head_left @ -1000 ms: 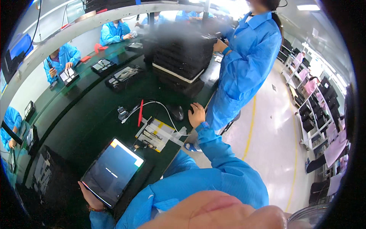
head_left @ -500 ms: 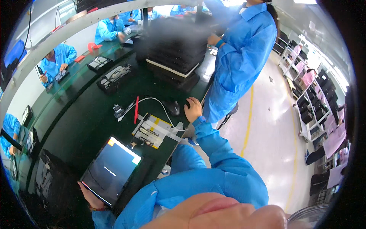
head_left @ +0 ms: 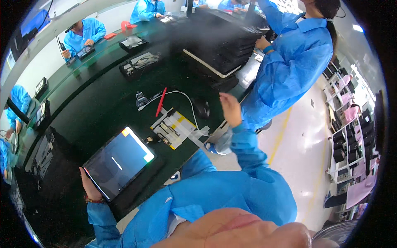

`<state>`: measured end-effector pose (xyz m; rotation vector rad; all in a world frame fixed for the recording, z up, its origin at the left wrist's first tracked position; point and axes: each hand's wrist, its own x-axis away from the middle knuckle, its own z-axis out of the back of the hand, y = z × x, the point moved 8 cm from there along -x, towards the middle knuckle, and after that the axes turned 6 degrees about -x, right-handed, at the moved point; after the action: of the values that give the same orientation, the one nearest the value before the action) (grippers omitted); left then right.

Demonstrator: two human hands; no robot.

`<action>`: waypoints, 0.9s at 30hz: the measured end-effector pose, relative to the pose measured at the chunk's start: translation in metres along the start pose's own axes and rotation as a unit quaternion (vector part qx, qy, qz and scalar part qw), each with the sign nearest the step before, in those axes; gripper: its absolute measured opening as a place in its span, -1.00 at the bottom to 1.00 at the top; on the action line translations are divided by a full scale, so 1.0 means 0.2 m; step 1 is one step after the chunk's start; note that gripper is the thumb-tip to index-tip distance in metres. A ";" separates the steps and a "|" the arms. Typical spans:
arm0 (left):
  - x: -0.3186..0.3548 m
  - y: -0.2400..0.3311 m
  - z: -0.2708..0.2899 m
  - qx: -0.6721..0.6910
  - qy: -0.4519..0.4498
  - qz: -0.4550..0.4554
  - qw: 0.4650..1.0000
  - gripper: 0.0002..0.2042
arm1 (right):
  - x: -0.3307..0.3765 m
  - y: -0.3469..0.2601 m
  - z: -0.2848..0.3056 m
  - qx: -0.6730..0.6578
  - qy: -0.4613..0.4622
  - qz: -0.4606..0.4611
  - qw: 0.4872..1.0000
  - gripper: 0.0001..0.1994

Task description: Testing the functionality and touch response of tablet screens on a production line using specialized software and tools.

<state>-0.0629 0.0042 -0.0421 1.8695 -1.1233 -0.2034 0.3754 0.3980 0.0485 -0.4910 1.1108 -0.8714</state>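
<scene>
A tablet [head_left: 118, 161] with a lit dark-blue screen, a short white bar on it and bright patches at two corners, is at the near edge of the dark green bench. My left hand [head_left: 91, 186] grips its lower left edge; the fingers under it are hidden. My right hand [head_left: 231, 109] is raised at the bench's right edge, holding nothing, its fingers stretched out. Nearest to it is a black computer mouse [head_left: 201, 107]. Left of the mouse lies a white cable [head_left: 182, 93] with a small connector part [head_left: 141, 99], beside a red pen-like stick [head_left: 161, 101].
A flat grey-and-yellow taped panel [head_left: 173, 129] lies beyond the tablet. Black trays [head_left: 219, 45] are stacked farther back. A co-worker in a blue coat [head_left: 289, 62] stands right of the stack. Opened devices [head_left: 140, 64] lie along the bench; other people sit across it.
My right hand has lifted off the bench beside the mouse. My left hand still holds the tablet, which appears turned slightly. The whole view has shifted.
</scene>
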 end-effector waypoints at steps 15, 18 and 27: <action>0.04 -0.01 -0.11 -0.020 -0.025 0.018 0.999 -0.39 | 0.20 -1.39 1.02 -0.451 -0.374 0.456 0.671 -0.49; 0.00 -0.02 0.04 -0.023 -0.016 -0.013 1.000 -0.42 | 0.17 -1.38 1.07 -0.439 -0.342 0.484 0.676 -0.51; 0.00 -0.01 -0.06 -0.019 -0.045 -0.016 0.999 -0.40 | 0.32 -1.43 1.30 -0.388 -0.268 0.538 0.699 -0.56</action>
<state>-0.0558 0.0126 -0.0361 1.8605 -1.1443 -0.3283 0.5248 0.1594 0.3211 -0.5957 0.9315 0.8077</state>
